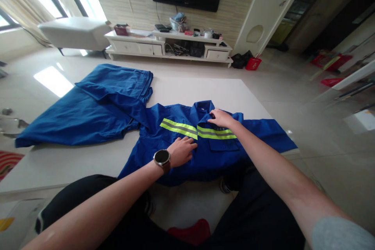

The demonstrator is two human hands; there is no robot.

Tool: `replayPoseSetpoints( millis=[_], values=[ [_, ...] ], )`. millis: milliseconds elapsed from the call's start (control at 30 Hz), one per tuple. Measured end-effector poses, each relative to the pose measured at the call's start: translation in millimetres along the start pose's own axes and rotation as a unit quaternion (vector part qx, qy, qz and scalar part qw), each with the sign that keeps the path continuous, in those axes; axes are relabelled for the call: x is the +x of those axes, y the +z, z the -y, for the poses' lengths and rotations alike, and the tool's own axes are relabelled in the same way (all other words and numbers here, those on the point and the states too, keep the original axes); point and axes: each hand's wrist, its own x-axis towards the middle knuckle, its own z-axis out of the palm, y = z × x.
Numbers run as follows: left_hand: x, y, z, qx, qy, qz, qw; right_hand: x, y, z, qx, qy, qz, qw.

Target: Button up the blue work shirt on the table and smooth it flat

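A blue work jacket (pixel 175 164) lies front up on the white table, its collar away from me and its sleeves out to the sides. Across its chest run yellow-green reflective bands (pixel 216 133) with a grey stripe. My left hand (pixel 181 151), with a round watch on the wrist, rests on the jacket front just below the band, fingers apart near the front opening. Up by the collar, my right hand (pixel 221 118) has thumb and fingers closed on the jacket's front edge. The left sleeve side overlaps a folded blue garment (pixel 73 113).
The white table (pixel 199 88) spans the space before my knees. Beyond it stand a low TV cabinet (pixel 134 48) with small items and a pale bench (pixel 74 33). A red bag (pixel 253 63) sits on the floor at the right. A red object (pixel 191 232) shows between my legs.
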Motion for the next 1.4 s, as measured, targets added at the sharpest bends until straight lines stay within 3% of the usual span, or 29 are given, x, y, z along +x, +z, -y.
replayPoseSetpoints(
  millis=[167,367,467,700,900,1033,1100,1267,1400],
  values=[
    [-0.3,0.1,0.0,0.003,0.001,0.004,1.0,6.0,11.0,6.7,-0.007,0.041,-0.014,0.999],
    [-1.7,-2.9,-1.4,0.008,-0.005,0.015,1.0,9.5,16.9,11.4,-0.003,0.077,0.039,0.996],
    [-2.2,-3.9,-1.2,0.008,-0.007,0.022,1.0,10.2,3.5,11.9,0.002,0.105,0.001,0.994],
    [-1.8,-2.2,0.7,-0.009,-0.007,0.025,1.0,8.6,-35.6,3.6,0.018,0.148,-0.194,0.97],
    [-2.3,-1.2,0.7,-0.011,-0.007,0.018,1.0,8.6,-37.4,-11.6,0.115,0.124,-0.18,0.969],
    [-3.0,-1.9,1.0,-0.02,-0.013,0.012,1.0,6.3,-45.2,-21.4,0.141,0.11,-0.212,0.961],
    [-2.9,-4.2,1.7,-0.018,-0.03,0.004,0.999,2.2,-45.1,-22.9,0.15,0.098,-0.187,0.966],
    [-2.9,-14.8,5.3,-0.007,-0.077,-0.001,0.997,-15.2,-31.0,-16.4,0.21,0.1,-0.007,0.973],
    [-4.3,-17.5,7.5,-0.012,-0.093,-0.001,0.996,-31.4,-24.3,-3.8,0.131,0.058,0.026,0.989]
  ],
)
